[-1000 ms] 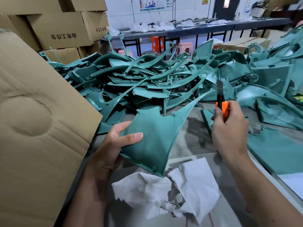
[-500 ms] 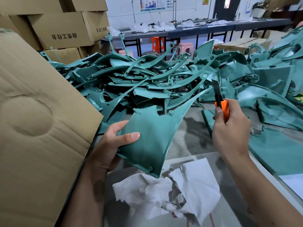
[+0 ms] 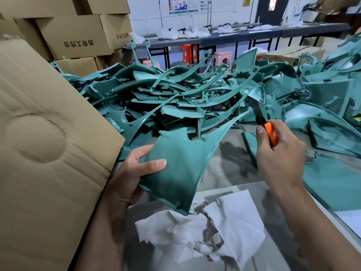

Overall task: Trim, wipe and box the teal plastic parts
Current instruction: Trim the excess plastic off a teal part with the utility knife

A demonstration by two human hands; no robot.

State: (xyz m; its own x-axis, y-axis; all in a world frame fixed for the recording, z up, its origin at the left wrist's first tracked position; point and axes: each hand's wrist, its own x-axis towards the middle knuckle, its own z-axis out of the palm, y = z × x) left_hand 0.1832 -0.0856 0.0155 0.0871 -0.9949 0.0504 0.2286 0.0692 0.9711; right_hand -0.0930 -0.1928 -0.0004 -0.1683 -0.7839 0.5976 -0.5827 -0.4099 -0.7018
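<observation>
Part [image 3: 175, 165]: teal panel, held up at near centre over the cloth [image 3: 205, 231]. Left hand [image 3: 129, 178] gripped its left edge, thumb on the face. Right hand [image 3: 279, 153] was closed round the knife [image 3: 266, 128], blade by the part's far tip. Step: trimming. Next move likely calls for blade along the edge. Pile [image 3: 195, 94] far; box [image 3: 48, 143] left.

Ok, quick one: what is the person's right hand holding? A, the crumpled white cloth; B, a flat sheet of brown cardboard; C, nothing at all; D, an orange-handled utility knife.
D: the right hand grips an orange-handled utility knife with its dark blade pointing up near the tip of the curved teal plastic panel held by the left hand; the crumpled white cloth lies on the table.
</observation>
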